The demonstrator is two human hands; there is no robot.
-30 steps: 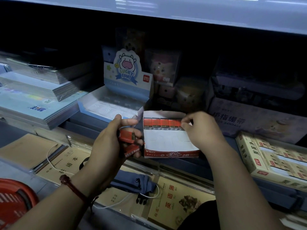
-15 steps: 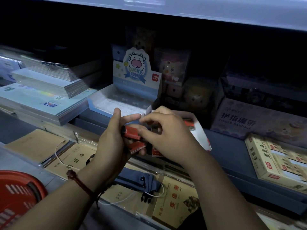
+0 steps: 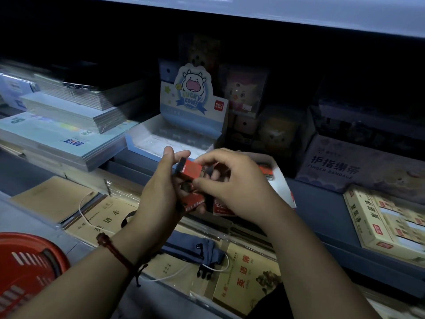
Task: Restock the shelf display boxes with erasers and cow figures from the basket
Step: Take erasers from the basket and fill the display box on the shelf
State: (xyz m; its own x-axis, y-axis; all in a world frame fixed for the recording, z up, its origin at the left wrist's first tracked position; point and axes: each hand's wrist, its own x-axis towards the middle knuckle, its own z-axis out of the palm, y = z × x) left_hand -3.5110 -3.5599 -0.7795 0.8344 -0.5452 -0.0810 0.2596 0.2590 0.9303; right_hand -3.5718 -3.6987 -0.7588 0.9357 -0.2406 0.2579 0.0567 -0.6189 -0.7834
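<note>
My left hand (image 3: 158, 192) grips a small stack of red-sleeved erasers (image 3: 192, 169) in front of the shelf. My right hand (image 3: 232, 183) pinches the top eraser of that stack between thumb and fingers. Behind my right hand lies the white and red eraser display box (image 3: 279, 178), mostly hidden, with a row of red erasers at its back. Further back stands the blue "Lucky Cow" display box (image 3: 170, 137), its tray showing no figures. The red basket (image 3: 27, 268) sits at the lower left edge.
Stacks of notebooks (image 3: 69, 125) fill the shelf's left side. A finger bandage carton (image 3: 345, 166) and a yellow box of small packs (image 3: 391, 224) sit to the right. Brown exercise books (image 3: 103, 215), a blue pouch (image 3: 195, 249) and a white cable lie on the lower ledge.
My right hand left the eraser display box, moved left to my left hand and now pinches the top eraser there. The view shifted slightly left.
</note>
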